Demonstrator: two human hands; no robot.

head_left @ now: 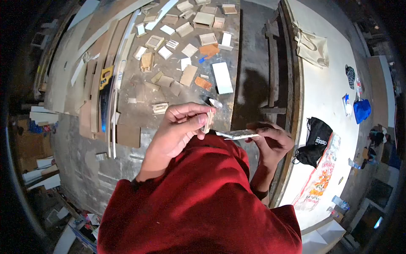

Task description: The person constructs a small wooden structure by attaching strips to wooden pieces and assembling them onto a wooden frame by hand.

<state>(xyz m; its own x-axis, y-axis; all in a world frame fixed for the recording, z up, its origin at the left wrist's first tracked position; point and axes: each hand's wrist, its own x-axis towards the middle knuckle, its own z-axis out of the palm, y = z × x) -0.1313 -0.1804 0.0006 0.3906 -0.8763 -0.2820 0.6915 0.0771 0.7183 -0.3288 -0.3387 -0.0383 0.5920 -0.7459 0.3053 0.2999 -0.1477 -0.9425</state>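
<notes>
My left hand (pixel 182 127) pinches a small light wooden piece (pixel 209 121) between thumb and fingers, in front of the red shirt (pixel 198 194). To its right, my right hand (pixel 272 139) is closed on the end of a thin flat piece (pixel 239 135) with a pale edge, which points toward the left hand. The two held pieces are close to each other; whether they touch is hard to tell. Just beyond the left hand, a small whitish object (pixel 215 103) lies at the edge of the work surface (pixel 139 114).
Many small wooden boxes and panels, such as a white panel (pixel 222 78), lie beyond my hands. A yellow-handled saw (pixel 105 78) rests on long boards at left. On the right, a white table (pixel 292 186) bears a black bag (pixel 315 142) and a cloth bag (pixel 313 50).
</notes>
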